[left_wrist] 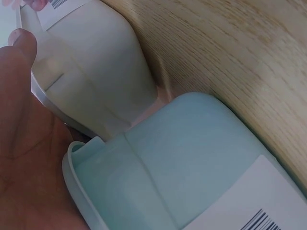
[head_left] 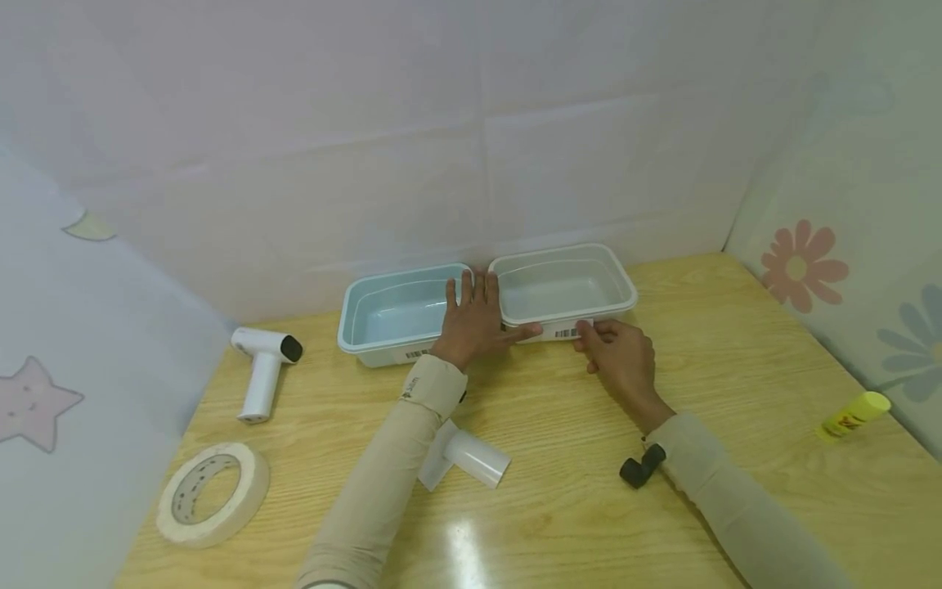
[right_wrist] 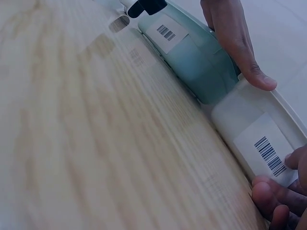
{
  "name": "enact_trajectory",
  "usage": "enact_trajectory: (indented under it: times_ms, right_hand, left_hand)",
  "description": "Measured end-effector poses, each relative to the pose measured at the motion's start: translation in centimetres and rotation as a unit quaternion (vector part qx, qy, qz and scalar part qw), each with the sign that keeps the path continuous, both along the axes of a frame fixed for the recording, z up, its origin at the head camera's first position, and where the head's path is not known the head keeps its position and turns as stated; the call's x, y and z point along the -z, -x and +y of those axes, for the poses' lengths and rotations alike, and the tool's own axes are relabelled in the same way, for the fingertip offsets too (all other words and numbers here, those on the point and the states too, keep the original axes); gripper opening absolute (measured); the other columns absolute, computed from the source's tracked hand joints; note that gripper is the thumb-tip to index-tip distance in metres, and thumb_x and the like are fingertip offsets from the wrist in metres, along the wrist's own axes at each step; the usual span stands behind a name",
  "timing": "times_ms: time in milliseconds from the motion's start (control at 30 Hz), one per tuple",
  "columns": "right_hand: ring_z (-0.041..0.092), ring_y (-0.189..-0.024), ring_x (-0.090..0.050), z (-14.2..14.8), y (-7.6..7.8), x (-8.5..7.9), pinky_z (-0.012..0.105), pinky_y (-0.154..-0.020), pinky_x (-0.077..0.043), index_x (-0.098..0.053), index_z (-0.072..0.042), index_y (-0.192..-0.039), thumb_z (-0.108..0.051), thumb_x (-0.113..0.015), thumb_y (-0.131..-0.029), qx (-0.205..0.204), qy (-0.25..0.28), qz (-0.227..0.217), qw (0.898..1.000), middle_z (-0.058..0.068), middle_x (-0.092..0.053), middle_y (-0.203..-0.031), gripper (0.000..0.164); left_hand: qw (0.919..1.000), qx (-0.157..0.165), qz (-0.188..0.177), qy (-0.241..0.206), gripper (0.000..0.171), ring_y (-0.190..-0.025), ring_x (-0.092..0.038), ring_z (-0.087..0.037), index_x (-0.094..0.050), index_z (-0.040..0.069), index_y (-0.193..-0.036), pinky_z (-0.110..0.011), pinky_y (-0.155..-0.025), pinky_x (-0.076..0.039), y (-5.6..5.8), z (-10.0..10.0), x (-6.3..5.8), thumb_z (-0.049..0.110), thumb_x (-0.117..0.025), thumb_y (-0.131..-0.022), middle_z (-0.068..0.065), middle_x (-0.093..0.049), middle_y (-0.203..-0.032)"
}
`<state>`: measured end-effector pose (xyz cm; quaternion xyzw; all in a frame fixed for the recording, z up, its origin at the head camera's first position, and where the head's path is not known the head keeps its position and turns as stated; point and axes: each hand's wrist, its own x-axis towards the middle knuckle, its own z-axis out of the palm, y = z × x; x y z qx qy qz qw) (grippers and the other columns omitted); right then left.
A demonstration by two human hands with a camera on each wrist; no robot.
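Observation:
Two plastic containers stand side by side against the back wall: a pale blue one (head_left: 397,315) and a whitish one (head_left: 562,288). My left hand (head_left: 474,327) has its fingers straight over the gap between them, the thumb reaching along the white container's front rim. With thumb and curled fingers, my right hand (head_left: 621,360) pinches the right end of a white barcode label (right_wrist: 266,148) on the white container's front. Another barcode label (right_wrist: 165,32) is on the blue container's front. In the left wrist view, the left thumb (left_wrist: 24,45) touches the white container's rim.
A white handheld scanner (head_left: 262,372) lies at the left, with a roll of masking tape (head_left: 252,495) nearer me. By the left forearm lies a white tube (head_left: 478,458) with a white sheet. A yellow glue stick (head_left: 854,415) is on the right.

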<state>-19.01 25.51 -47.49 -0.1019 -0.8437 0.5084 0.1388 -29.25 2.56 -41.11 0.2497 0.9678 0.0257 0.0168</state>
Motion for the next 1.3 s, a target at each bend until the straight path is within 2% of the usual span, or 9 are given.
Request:
enact_trajectory:
  times_ms: [300, 500, 667, 867, 1067, 1300]
  right_hand:
    - [0.023, -0.06, -0.068, 0.05, -0.12, -0.36, 0.032, -0.044, -0.049, -0.073, -0.008, -0.107, -0.058, -0.058, -0.097, -0.012, 0.008, -0.02, 1.0, 0.001, -0.076, -0.085, 0.054]
    - [0.022, -0.066, -0.07, 0.2, -0.28, -0.36, 0.031, -0.05, -0.052, -0.07, -0.007, -0.112, -0.05, -0.06, -0.099, -0.012, 0.016, -0.008, 1.0, 0.002, -0.076, -0.088, 0.046]
    - [0.024, -0.072, -0.072, 0.04, -0.17, -0.28, 0.032, -0.06, -0.057, -0.067, -0.005, -0.114, -0.041, -0.068, -0.097, -0.011, 0.057, 0.011, 0.998, 0.005, -0.076, -0.092, 0.039]
    - [0.026, -0.078, -0.072, -0.34, 0.13, -0.27, 0.031, -0.061, -0.058, -0.065, -0.003, -0.115, -0.039, -0.07, -0.096, -0.012, 0.081, 0.007, 0.997, 0.008, -0.076, -0.094, 0.042]
    - [0.022, -0.087, -0.072, -0.39, -0.06, -0.4, 0.036, -0.07, -0.056, -0.067, -0.003, -0.114, -0.043, -0.065, -0.098, -0.012, 0.044, 0.008, 0.999, 0.006, -0.077, -0.094, 0.043]
    - [0.02, -0.083, -0.071, -0.61, -0.17, -0.16, 0.036, -0.063, -0.054, -0.072, -0.008, -0.107, -0.045, -0.066, -0.096, 0.031, -0.013, 0.032, 0.999, 0.002, -0.076, -0.09, 0.04]
  left_hand:
    - [0.9999, -0.008, -0.006, 0.008, 0.131, -0.152, 0.005, -0.039, 0.002, 0.003, -0.161, -0.059, -0.118, 0.008, 0.35, 0.13, 0.25, 0.098, -0.026, -0.074, -0.02, -0.001, -0.166]
    - [0.9999, -0.002, -0.005, 0.008, 0.131, -0.152, 0.006, -0.039, 0.002, 0.004, -0.161, -0.06, -0.117, 0.009, 0.29, 0.25, 0.17, 0.098, -0.026, -0.075, -0.021, -0.001, -0.166]
    - [1.0, 0.001, -0.006, -0.003, 0.13, -0.152, 0.006, -0.039, 0.003, 0.004, -0.161, -0.059, -0.117, 0.009, 0.27, 0.22, 0.15, 0.097, -0.027, -0.076, -0.02, -0.001, -0.166]
    - [1.0, 0.001, -0.004, -0.003, 0.13, -0.152, 0.005, -0.039, 0.003, 0.003, -0.16, -0.06, -0.118, 0.007, 0.33, -0.02, 0.29, 0.097, -0.027, -0.075, -0.02, -0.001, -0.166]
    - [1.0, 0.003, -0.008, -0.004, 0.13, -0.152, 0.005, -0.04, 0.004, 0.003, -0.16, -0.06, -0.117, 0.008, 0.42, 0.0, 0.44, 0.097, -0.027, -0.075, -0.02, -0.001, -0.166]
    - [0.9999, 0.006, -0.016, -0.004, 0.129, -0.151, 0.006, -0.04, 0.005, 0.003, -0.16, -0.059, -0.117, 0.01, 0.33, -0.04, 0.23, 0.096, -0.027, -0.077, -0.021, 0.001, -0.166]
